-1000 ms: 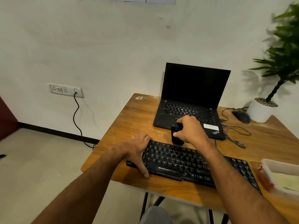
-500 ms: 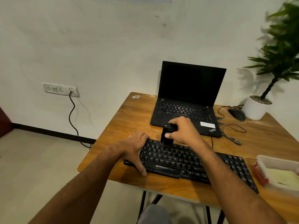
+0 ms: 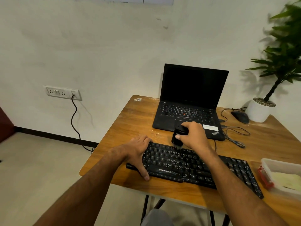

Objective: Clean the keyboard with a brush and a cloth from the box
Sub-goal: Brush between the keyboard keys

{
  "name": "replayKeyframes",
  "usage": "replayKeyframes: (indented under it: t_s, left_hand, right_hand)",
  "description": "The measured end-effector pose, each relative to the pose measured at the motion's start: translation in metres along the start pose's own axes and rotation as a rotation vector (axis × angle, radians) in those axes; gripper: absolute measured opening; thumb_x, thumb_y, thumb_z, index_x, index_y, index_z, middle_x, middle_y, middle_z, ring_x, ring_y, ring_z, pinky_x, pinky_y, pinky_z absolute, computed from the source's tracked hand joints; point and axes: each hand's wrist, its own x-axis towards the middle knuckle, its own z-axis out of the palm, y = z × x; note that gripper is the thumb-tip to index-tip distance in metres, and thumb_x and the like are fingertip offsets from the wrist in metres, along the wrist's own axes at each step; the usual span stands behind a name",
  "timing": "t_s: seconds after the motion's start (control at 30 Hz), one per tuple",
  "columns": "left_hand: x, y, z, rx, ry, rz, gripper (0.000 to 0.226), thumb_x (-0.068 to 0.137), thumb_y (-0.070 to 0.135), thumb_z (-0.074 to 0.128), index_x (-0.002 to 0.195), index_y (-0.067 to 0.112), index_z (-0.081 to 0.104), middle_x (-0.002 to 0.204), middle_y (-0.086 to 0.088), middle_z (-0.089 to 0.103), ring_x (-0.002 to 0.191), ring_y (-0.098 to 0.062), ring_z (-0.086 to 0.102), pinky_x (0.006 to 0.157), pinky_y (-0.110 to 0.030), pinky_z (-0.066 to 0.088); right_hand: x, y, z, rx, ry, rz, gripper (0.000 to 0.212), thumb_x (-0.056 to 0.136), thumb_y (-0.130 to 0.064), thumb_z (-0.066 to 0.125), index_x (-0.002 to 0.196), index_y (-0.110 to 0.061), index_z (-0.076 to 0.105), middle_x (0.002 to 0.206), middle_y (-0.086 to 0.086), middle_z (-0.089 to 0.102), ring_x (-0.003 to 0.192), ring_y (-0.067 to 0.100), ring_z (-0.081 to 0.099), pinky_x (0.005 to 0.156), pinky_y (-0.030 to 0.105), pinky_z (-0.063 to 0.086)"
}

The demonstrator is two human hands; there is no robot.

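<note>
From the head view, both bare forearms reach forward over the near edge of the wooden table (image 3: pixel 133 121). The left hand (image 3: pixel 138 152) lies flat on the left end of the black keyboard (image 3: pixel 195 167), its fingers straight and spread over the far corner and its thumb stretched along the near edge, pressing down. The right hand (image 3: pixel 193 136) is raised over the far rim of the keyboard, fingers and thumb curled round the black brush (image 3: pixel 178 135), which stands upright with its bristles touching the top key row. The keyboard lies slanted across the table front, under both wrists. At the right edge, just past the keyboard's right end, sits the clear box (image 3: pixel 268 162) with a pale yellow cloth (image 3: pixel 288 181) inside, well apart from both hands. Behind the brush an open laptop (image 3: pixel 192 88) faces the person, with a mouse (image 3: pixel 240 116) and a potted plant (image 3: pixel 267 101) further right.
</note>
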Motion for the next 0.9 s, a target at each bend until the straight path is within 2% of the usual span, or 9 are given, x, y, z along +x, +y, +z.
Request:
replayKeyframes:
  t_s: [0.1, 0.23, 0.33, 0.4, 0.47, 0.6, 0.73, 0.83, 0.9]
  left_hand:
    - [0.001, -0.003, 0.000, -0.005, 0.001, -0.006, 0.137, 0.041, 0.074, 0.093, 0.151, 0.029, 0.026, 0.142, 0.009, 0.032, 0.132, -0.014, 0.034, 0.119, -0.047, 0.038]
    - [0.002, -0.001, -0.001, -0.005, -0.009, 0.000, 0.134, 0.045, 0.069, 0.096, 0.151, 0.028, 0.026, 0.143, 0.008, 0.032, 0.132, -0.015, 0.033, 0.120, -0.046, 0.037]
    - [0.001, 0.002, -0.003, -0.001, 0.004, 0.006, 0.131, 0.047, 0.066, 0.097, 0.151, 0.027, 0.027, 0.143, 0.007, 0.032, 0.131, -0.015, 0.033, 0.119, -0.044, 0.037]
    - [0.000, 0.003, -0.004, 0.007, 0.015, 0.012, 0.129, 0.048, 0.065, 0.098, 0.150, 0.026, 0.028, 0.141, 0.007, 0.033, 0.130, -0.014, 0.033, 0.118, -0.041, 0.036]
    - [0.000, 0.003, -0.004, 0.008, 0.010, 0.006, 0.128, 0.048, 0.065, 0.098, 0.149, 0.026, 0.028, 0.140, 0.007, 0.033, 0.129, -0.014, 0.033, 0.118, -0.041, 0.036]
    - [-0.001, 0.001, -0.003, -0.017, 0.007, 0.007, 0.132, 0.044, 0.069, 0.096, 0.149, 0.029, 0.026, 0.139, 0.010, 0.031, 0.129, -0.013, 0.033, 0.118, -0.045, 0.039]
    - [-0.002, 0.003, -0.003, -0.021, 0.018, 0.004, 0.131, 0.048, 0.064, 0.098, 0.151, 0.028, 0.026, 0.141, 0.009, 0.031, 0.129, -0.013, 0.032, 0.118, -0.040, 0.036]
    - [-0.002, 0.004, -0.004, -0.015, 0.021, 0.004, 0.129, 0.048, 0.065, 0.098, 0.150, 0.028, 0.028, 0.139, 0.010, 0.032, 0.127, -0.012, 0.033, 0.117, -0.040, 0.037]
    - [-0.002, 0.003, -0.004, -0.016, 0.016, 0.003, 0.128, 0.048, 0.065, 0.097, 0.149, 0.029, 0.027, 0.139, 0.010, 0.032, 0.127, -0.012, 0.033, 0.117, -0.041, 0.037]
  right_hand:
    - [-0.002, 0.002, -0.010, 0.062, 0.009, -0.026, 0.025, 0.077, -0.018, 0.086, 0.099, -0.018, 0.075, 0.088, -0.005, 0.068, 0.091, 0.017, 0.064, 0.081, 0.030, 0.048]
    - [-0.013, -0.006, -0.005, -0.030, -0.131, -0.063, 0.025, 0.077, -0.022, 0.086, 0.099, -0.022, 0.075, 0.090, -0.006, 0.067, 0.089, 0.014, 0.062, 0.077, 0.028, 0.046]
    - [-0.013, -0.010, -0.005, 0.039, -0.172, -0.065, 0.024, 0.077, -0.022, 0.087, 0.098, -0.022, 0.075, 0.091, -0.005, 0.070, 0.090, 0.012, 0.064, 0.076, 0.030, 0.050]
    - [-0.010, -0.016, -0.007, 0.130, -0.137, -0.083, 0.022, 0.076, -0.021, 0.087, 0.095, -0.020, 0.075, 0.089, -0.006, 0.071, 0.089, 0.012, 0.065, 0.077, 0.032, 0.052]
    - [-0.010, -0.025, -0.003, 0.166, -0.102, -0.118, 0.023, 0.075, -0.022, 0.087, 0.095, -0.020, 0.075, 0.088, -0.007, 0.071, 0.089, 0.010, 0.065, 0.077, 0.028, 0.049]
    - [-0.016, -0.033, 0.011, -0.005, -0.171, -0.096, 0.023, 0.078, -0.022, 0.084, 0.099, -0.020, 0.074, 0.093, -0.003, 0.071, 0.093, 0.016, 0.066, 0.080, 0.030, 0.052]
    - [-0.007, -0.031, -0.011, -0.161, -0.215, -0.065, 0.025, 0.080, -0.019, 0.083, 0.103, -0.018, 0.074, 0.097, 0.000, 0.068, 0.092, 0.017, 0.062, 0.076, 0.026, 0.046]
    - [-0.008, -0.038, -0.008, -0.017, -0.205, -0.108, 0.024, 0.077, -0.021, 0.085, 0.099, -0.021, 0.075, 0.092, -0.005, 0.070, 0.089, 0.013, 0.064, 0.069, 0.023, 0.045]
    - [-0.013, -0.037, 0.002, -0.024, -0.211, -0.106, 0.025, 0.077, -0.022, 0.085, 0.100, -0.021, 0.075, 0.092, -0.005, 0.071, 0.090, 0.014, 0.066, 0.071, 0.024, 0.046]
